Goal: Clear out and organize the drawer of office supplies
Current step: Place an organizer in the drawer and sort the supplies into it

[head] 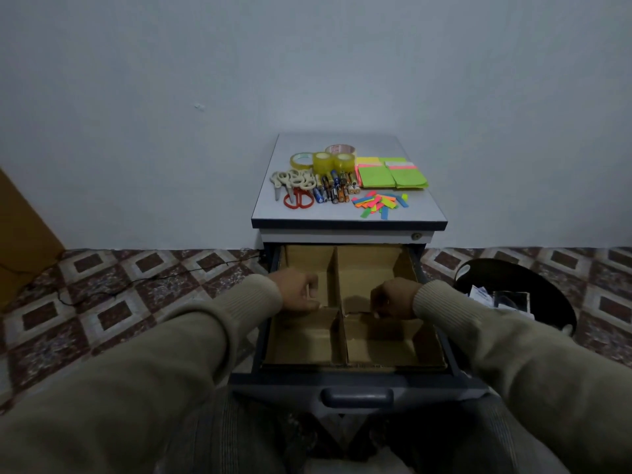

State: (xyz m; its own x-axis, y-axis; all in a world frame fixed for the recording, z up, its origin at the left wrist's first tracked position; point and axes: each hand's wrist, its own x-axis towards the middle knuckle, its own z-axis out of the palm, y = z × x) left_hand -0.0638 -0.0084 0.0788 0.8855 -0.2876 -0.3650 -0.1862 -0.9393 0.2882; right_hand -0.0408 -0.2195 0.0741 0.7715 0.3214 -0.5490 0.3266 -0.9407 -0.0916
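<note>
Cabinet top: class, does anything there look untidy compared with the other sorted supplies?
Yes. The small coloured sticky flags near the front edge lie scattered, overlapping at different angles, while the tape rolls sit in tidier groups.

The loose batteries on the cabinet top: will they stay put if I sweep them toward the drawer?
Probably not. The loose cylindrical batteries lie on their sides on the smooth grey cabinet top, so they would likely roll and scatter. Scooping them together seems safer.

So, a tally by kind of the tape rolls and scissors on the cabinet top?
Tape rolls: 4
Scissors: 3 (2 cream-handled, 1 red-handled)
Total: 7
</note>
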